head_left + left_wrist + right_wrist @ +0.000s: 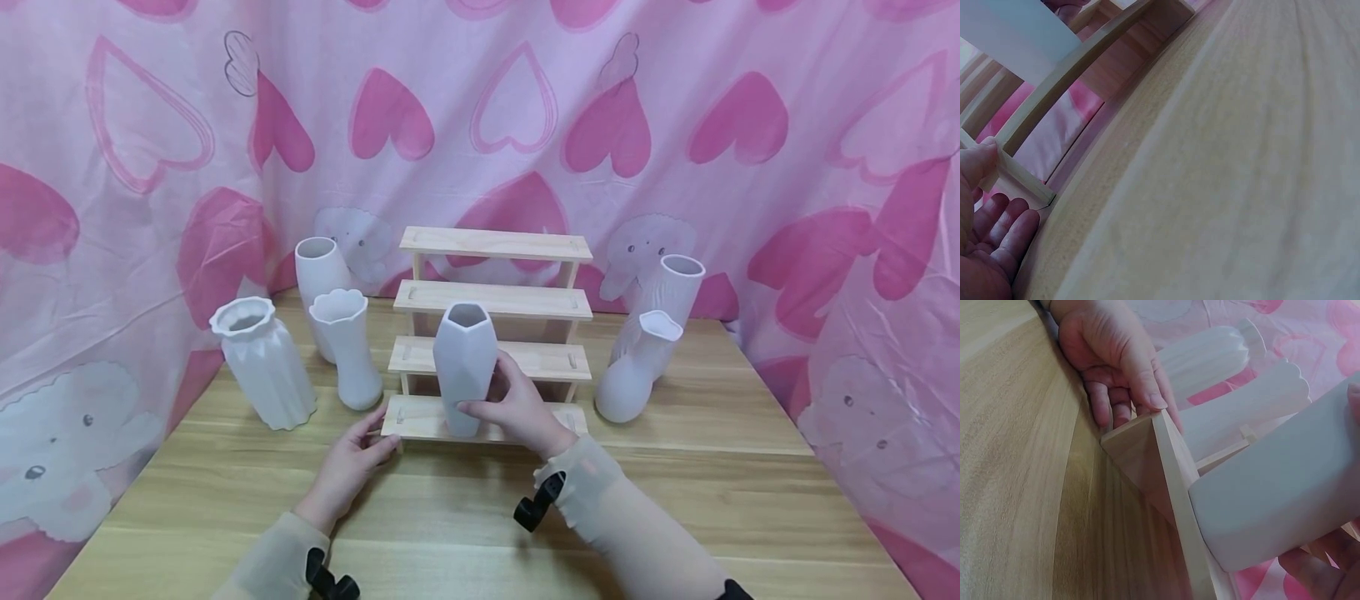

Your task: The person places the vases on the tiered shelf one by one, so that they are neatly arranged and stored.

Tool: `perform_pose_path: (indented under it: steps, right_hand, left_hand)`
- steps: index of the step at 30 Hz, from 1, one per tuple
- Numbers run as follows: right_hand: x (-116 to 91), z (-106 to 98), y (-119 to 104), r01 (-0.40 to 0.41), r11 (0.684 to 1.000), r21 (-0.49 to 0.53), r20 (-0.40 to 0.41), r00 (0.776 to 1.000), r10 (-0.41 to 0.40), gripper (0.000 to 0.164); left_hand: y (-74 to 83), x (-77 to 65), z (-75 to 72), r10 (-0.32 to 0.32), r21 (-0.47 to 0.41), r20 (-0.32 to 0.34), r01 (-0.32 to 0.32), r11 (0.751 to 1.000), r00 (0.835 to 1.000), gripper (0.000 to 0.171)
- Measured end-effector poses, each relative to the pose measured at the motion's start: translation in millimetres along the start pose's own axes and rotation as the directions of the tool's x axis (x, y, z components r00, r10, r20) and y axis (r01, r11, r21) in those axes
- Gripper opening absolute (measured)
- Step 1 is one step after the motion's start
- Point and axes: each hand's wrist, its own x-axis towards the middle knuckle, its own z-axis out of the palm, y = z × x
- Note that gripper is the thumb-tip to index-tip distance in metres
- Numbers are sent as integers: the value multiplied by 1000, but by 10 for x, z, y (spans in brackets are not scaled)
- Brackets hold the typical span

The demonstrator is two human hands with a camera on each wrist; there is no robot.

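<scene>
My right hand (525, 408) grips a white faceted vase (463, 367), thumb on the near side and fingers around its right side. The vase stands nearly upright, its base (1235, 525) on the lowest step of a stepped wooden shelf (487, 298). At the left end of that step, my left hand (352, 462) holds the corner of the board. In the right wrist view the left thumb (1155, 400) lies on the board's edge; the lower fingers (1013, 231) curl loosely beside the end support in the left wrist view.
Left of the shelf stand a ruffled-rim ribbed vase (266, 362), a scalloped vase (348, 350) and a taller vase (318, 283). To the right are a round-bottomed vase (628, 383) and a tall textured one (675, 292). A pink heart-patterned curtain (450, 100) hangs behind the wooden table (465, 517).
</scene>
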Motion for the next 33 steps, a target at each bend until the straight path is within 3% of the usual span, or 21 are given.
perform_pose_path:
  steps: [10,18,27,33]
  right_hand:
    - [-9,3,10,44,998,46,18,999,-45,75]
    - [-25,-21,35,0,999,46,16,1000,-1,78]
    - [-110,-231,314,-98,995,-24,-34,995,98,81]
    - [-286,-450,358,-87,991,-105,-71,994,79,71]
  left_hand:
    - [-24,19,-1,4,1,2,-4,1000,1000,63]
    - [10,11,0,-2,-10,8,3,1000,1000,62]
    - [19,-7,4,-1,-4,8,1,1000,1000,62]
    - [-3,-1,-1,7,10,3,-7,1000,1000,62]
